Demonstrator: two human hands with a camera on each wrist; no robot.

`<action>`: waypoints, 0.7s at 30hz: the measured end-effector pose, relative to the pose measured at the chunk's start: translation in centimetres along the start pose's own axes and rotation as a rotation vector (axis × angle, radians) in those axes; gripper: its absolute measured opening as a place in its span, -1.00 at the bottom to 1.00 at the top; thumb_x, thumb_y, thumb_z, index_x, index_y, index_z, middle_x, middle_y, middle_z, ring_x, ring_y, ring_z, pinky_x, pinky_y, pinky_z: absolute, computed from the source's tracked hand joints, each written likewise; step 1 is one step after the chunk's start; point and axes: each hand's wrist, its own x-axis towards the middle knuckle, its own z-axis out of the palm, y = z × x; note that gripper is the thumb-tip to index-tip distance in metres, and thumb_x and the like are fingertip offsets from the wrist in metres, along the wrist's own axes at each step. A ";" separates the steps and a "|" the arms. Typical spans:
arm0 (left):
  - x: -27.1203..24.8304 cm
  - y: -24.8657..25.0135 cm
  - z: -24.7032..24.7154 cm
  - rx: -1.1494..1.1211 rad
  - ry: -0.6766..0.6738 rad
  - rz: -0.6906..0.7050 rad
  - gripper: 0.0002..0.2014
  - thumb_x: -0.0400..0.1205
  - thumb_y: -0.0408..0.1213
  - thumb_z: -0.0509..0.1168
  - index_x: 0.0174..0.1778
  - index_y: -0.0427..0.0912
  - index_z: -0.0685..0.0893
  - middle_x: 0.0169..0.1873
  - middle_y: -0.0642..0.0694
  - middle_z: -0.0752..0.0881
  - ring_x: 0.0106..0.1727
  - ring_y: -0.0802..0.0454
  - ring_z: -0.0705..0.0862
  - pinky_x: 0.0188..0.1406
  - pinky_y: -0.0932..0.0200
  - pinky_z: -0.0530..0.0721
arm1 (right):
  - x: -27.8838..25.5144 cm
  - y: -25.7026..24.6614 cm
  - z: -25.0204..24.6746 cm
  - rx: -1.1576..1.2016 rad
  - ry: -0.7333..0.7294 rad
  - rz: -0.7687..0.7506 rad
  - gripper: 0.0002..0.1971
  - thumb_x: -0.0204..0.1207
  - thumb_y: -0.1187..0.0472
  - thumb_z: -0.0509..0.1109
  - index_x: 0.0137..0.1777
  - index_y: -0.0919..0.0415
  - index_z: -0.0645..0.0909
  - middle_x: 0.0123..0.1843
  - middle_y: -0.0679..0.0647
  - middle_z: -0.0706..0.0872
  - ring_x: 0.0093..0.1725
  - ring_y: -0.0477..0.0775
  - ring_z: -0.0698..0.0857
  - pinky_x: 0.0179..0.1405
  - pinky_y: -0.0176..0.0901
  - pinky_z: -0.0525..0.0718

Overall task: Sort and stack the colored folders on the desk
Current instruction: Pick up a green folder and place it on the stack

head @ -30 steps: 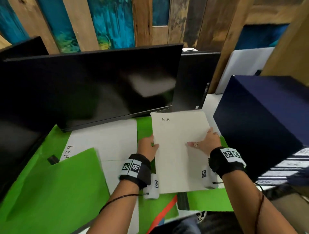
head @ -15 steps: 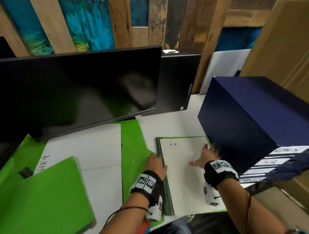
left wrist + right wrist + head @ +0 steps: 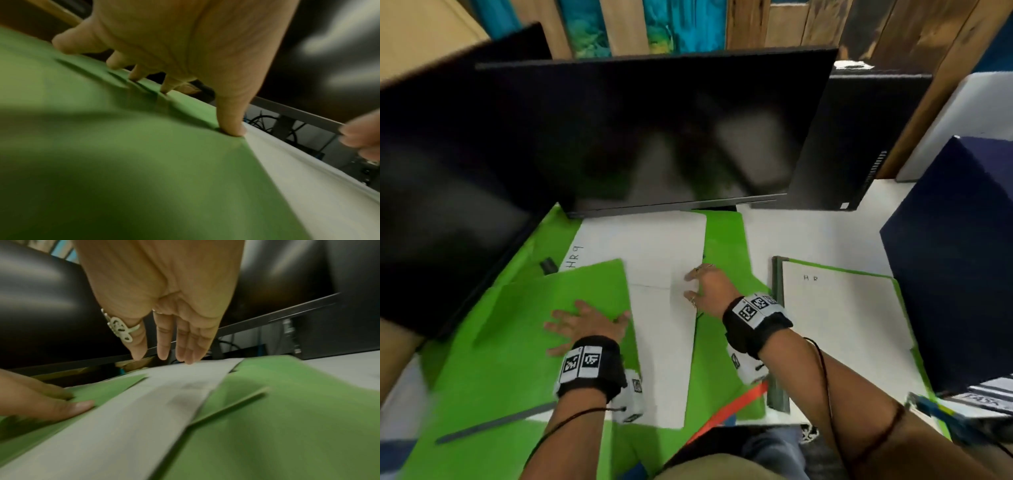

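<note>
Desk crowded with green folders and white sheets below a dark monitor. Left hand lies flat, fingers spread on a green folder. Right hand, fingers straight, reaches over the white sheet beside it; contact is blurred.

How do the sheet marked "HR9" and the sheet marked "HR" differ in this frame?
The HR9 sheet lies in the middle below the monitor; the HR sheet lies to the right beside the dark blue box. The HR9 sheet is partly covered by a green folder under the left hand; the HR sheet is uncovered and untouched. Both are white and lie flat.
</note>
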 end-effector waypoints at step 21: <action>0.4 -2.4 1.7 0.026 0.055 0.491 -0.30 0.49 -0.70 0.12 0.51 -0.04 0.40 0.57 -0.15 0.29 0.56 -0.16 0.27 0.52 -0.12 0.37 | 5.0 -2.1 5.3 0.170 -0.045 0.161 -0.46 0.56 0.13 0.38 0.49 0.29 0.40 0.48 0.22 0.51 0.47 0.18 0.49 0.41 -0.12 0.43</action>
